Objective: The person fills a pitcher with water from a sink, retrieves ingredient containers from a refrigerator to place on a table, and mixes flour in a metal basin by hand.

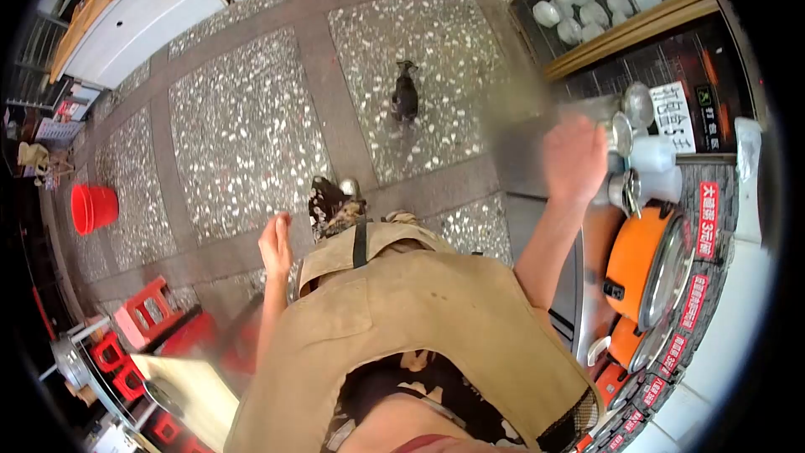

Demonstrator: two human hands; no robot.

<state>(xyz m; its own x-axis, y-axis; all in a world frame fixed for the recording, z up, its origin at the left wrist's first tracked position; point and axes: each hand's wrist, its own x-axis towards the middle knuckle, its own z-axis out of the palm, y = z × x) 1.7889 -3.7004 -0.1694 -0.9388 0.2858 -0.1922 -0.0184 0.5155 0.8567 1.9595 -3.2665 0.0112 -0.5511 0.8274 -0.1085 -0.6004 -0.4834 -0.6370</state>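
My left hand point(275, 245) hangs beside the tan apron point(402, 319), its fingers loosely stretched and nothing seen in them. On the other side, my right hand point(576, 161) is held out over the metal counter point(537, 169). Its fingers are blurred, so I cannot tell whether they grip anything. Close to its right are a metal ladle-like cup point(620, 134), a second metal cup point(624, 191) and pale plastic containers point(654, 155). An orange pot with a glass lid point(641, 264) stands nearer to me along the counter, with another orange pot point(633, 342) behind it.
A small dark animal point(405, 96) is on the speckled floor point(243, 117) ahead. A red bucket point(94, 208) and red stool point(147, 312) are at left. A glass-fronted case point(633, 31) holding several white bowls stands at upper right, a white cabinet point(147, 25) at upper left.
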